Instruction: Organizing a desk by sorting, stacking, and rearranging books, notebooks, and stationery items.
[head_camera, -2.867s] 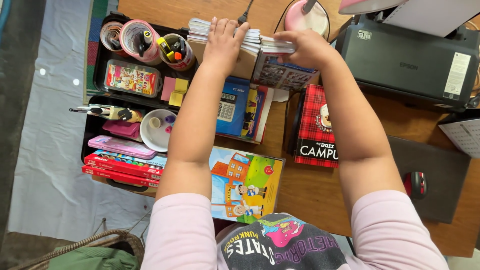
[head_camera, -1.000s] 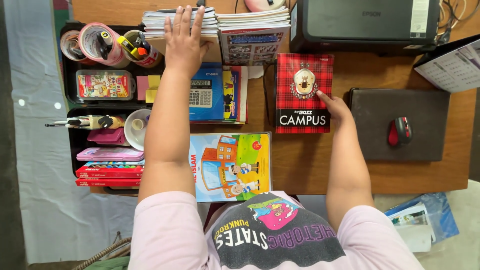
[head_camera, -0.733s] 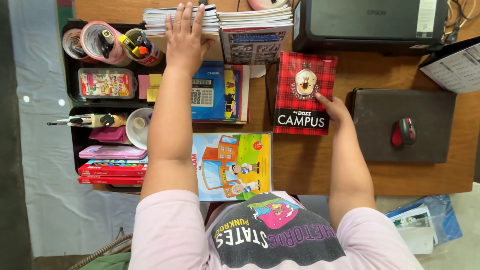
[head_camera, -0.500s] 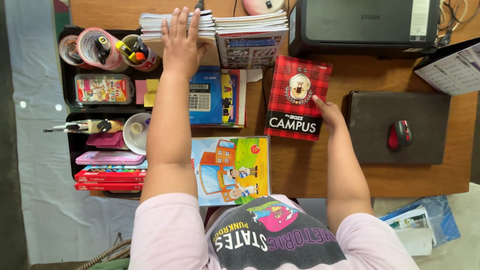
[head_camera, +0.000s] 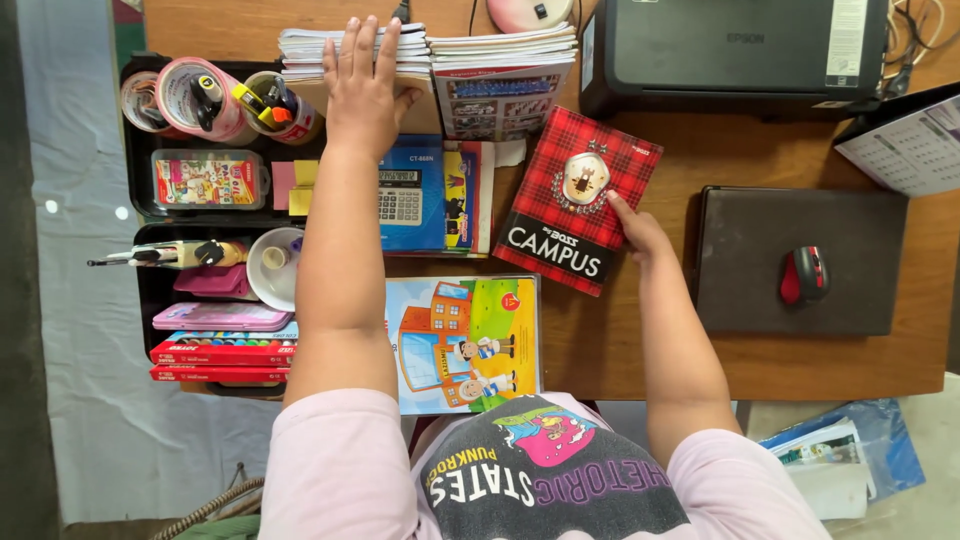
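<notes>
My left hand (head_camera: 362, 85) lies flat, fingers spread, on a stack of thin notebooks (head_camera: 310, 50) at the back of the wooden desk (head_camera: 640, 340). My right hand (head_camera: 633, 228) grips the right edge of a red tartan notebook (head_camera: 575, 195), which is tilted clockwise and partly lifted off the desk. Beside the first stack stands a second pile of booklets (head_camera: 503, 75). A blue calculator box (head_camera: 412, 190) lies under my left forearm on some books. A colourful picture book (head_camera: 465, 342) lies at the desk's near edge.
A black tray (head_camera: 140, 200) on the left holds pen cups, a crayon box, sticky notes, a white bowl and pencil cases. A black printer (head_camera: 735, 45) stands at the back right. A red mouse (head_camera: 805, 275) rests on a dark closed laptop (head_camera: 760, 290). A calendar (head_camera: 905, 145) lies far right.
My right hand left the back stacks, took the red tartan notebook by its right edge and has turned it clockwise while sliding it left. My left hand stayed on the notebook stack.
</notes>
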